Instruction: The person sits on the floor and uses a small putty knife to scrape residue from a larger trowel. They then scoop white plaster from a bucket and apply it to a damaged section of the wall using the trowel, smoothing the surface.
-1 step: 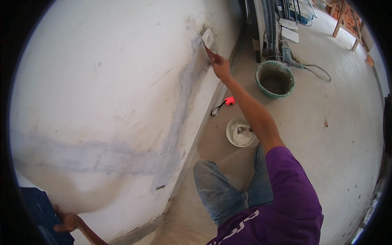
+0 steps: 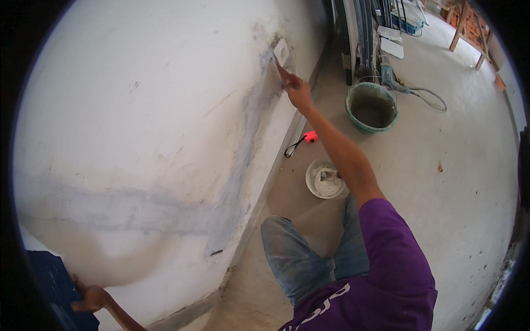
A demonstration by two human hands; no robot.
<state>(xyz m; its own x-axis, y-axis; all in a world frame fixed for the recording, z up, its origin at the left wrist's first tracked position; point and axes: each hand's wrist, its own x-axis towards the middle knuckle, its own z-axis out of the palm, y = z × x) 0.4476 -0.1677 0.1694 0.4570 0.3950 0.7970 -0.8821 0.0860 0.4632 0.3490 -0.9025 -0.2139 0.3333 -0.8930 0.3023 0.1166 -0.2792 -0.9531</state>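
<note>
My right hand [image 2: 298,92] is reached out to the wall [image 2: 138,121], its fingers closed round a putty knife [image 2: 280,70] seen nearly edge-on, its thin blade against the wall. Just beyond the blade is a white wall plate [image 2: 281,48] with rough, chipped plaster about it. A grey patched strip [image 2: 249,124] runs down from there, then turns left along the wall's lower part. At the lower left, my left hand [image 2: 93,299] grips the edge of a dark blue board [image 2: 54,284] with pale specks. The board's far side is cut off by the picture's rim.
On the floor stand a white bowl [image 2: 311,186] of white paste with a scraper in it, and a green-rimmed bucket [image 2: 395,118]. A red tape measure [image 2: 311,136] lies near the wall. Beyond the bucket are a corded power tool [image 2: 389,77] and dark upright profiles [image 2: 364,41].
</note>
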